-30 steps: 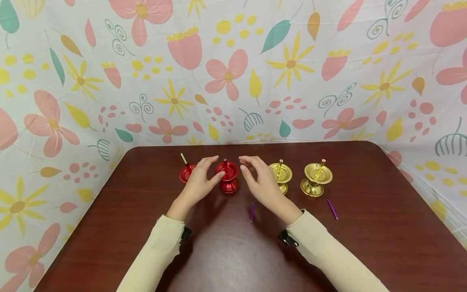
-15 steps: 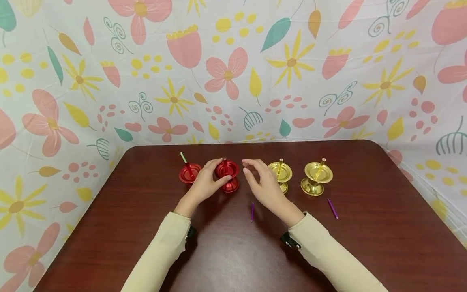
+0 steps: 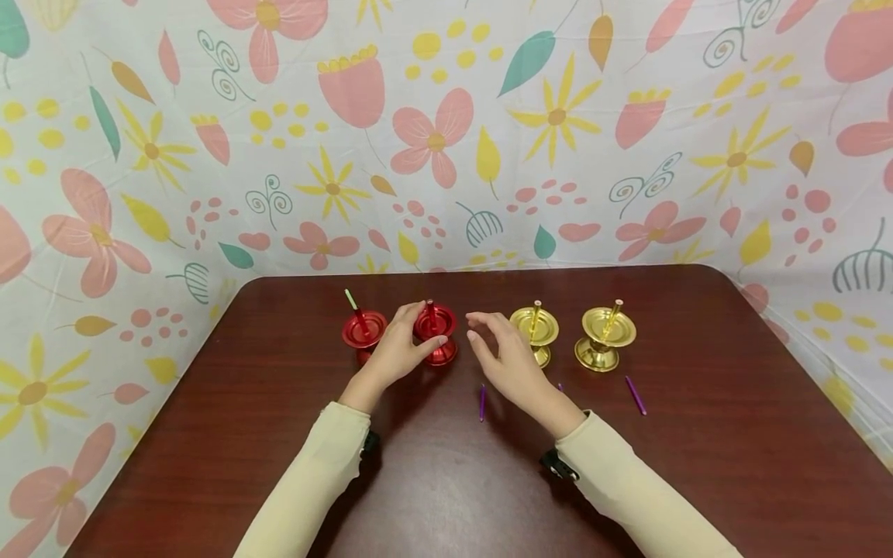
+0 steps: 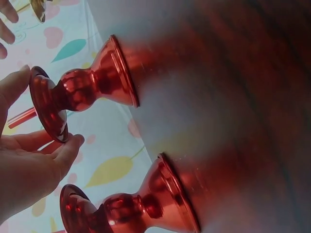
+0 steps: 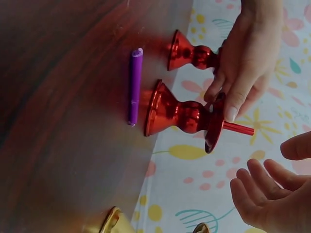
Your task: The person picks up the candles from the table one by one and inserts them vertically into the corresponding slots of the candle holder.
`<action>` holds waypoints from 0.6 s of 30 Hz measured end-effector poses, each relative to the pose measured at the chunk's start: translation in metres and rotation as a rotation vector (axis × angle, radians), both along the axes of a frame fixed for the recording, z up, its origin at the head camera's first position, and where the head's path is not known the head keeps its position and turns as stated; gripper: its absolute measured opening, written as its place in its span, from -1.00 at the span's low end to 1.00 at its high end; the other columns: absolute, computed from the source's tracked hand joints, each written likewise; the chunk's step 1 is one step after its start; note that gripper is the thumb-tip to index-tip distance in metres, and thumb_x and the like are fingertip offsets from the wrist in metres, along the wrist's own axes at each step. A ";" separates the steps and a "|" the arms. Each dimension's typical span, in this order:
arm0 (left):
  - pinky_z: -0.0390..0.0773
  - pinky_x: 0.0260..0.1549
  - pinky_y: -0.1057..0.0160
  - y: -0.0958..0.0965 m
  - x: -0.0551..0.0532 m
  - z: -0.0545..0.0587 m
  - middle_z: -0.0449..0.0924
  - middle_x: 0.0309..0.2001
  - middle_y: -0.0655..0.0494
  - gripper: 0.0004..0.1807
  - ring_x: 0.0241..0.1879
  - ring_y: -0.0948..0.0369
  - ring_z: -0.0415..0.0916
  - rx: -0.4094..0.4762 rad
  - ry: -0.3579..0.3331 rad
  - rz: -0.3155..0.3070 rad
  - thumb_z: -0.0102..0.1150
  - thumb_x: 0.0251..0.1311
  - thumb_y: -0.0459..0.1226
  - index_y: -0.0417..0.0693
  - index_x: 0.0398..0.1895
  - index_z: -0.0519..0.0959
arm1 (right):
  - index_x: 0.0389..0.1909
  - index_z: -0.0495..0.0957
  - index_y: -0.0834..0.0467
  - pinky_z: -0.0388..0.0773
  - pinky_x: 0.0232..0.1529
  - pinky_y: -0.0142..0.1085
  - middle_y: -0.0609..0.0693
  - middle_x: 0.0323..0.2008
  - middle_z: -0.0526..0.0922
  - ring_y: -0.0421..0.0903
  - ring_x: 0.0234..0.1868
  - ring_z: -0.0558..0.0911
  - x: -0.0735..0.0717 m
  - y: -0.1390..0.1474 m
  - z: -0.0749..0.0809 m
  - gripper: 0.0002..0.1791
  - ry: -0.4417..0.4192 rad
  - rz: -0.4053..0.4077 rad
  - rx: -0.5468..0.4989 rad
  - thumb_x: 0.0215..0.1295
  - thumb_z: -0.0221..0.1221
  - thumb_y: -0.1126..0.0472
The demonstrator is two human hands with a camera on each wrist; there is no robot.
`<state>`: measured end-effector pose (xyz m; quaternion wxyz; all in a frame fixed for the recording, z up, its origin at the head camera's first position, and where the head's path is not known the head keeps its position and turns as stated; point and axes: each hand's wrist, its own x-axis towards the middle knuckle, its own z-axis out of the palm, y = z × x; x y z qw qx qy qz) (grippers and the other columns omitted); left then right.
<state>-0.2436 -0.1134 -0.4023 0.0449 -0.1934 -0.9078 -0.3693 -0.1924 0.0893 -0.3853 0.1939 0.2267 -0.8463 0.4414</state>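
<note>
Mid-frame stands a shiny red metal holder (image 3: 442, 325), dish-topped and spiked — left fingers (image 3: 408, 314) grip it, right fingers (image 3: 491, 319), relaxed, hold nothing.

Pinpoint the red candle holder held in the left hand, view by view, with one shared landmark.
Head: the red candle holder is just left of centre, below mid-height.
Left wrist: upper left, above the other red holder.
Right wrist: near the centre, below the other red holder.
Shared landmark: the left hand, holding it.
</note>
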 end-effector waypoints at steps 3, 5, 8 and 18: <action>0.30 0.25 0.02 0.001 0.001 0.000 0.23 0.34 -0.21 -0.16 0.30 -0.04 0.28 0.007 -0.019 0.007 0.34 0.15 -0.12 -0.31 0.39 0.20 | 0.05 0.52 0.32 0.48 0.05 -0.01 0.16 -0.05 0.61 0.07 0.02 0.56 0.003 0.002 -0.002 -0.69 -0.017 -0.010 0.030 0.32 0.16 0.30; 0.30 0.26 0.02 0.001 0.001 0.000 0.23 0.34 -0.22 -0.16 0.30 -0.05 0.29 0.011 -0.019 0.008 0.34 0.15 -0.13 -0.33 0.39 0.19 | 0.06 0.52 0.32 0.46 0.09 0.00 0.16 -0.04 0.60 0.08 0.04 0.54 0.004 0.002 -0.002 -0.68 -0.028 -0.021 0.053 0.32 0.17 0.28; 0.30 0.25 0.02 0.001 0.001 -0.001 0.23 0.34 -0.23 -0.15 0.30 -0.06 0.29 0.011 -0.012 0.008 0.34 0.15 -0.13 -0.35 0.39 0.18 | 0.05 0.53 0.31 0.45 0.10 0.01 0.15 -0.06 0.60 0.09 0.04 0.54 0.006 0.004 -0.004 -0.67 -0.038 -0.040 0.091 0.32 0.18 0.26; 0.30 0.25 0.00 0.002 0.001 -0.002 0.20 0.36 -0.23 -0.14 0.31 -0.05 0.27 0.014 -0.036 0.010 0.32 0.17 -0.12 -0.33 0.42 0.15 | -0.08 0.58 0.35 0.51 -0.07 -0.03 0.17 -0.18 0.59 0.13 -0.11 0.55 0.013 0.006 -0.014 -0.69 -0.024 -0.092 0.316 0.25 0.25 0.23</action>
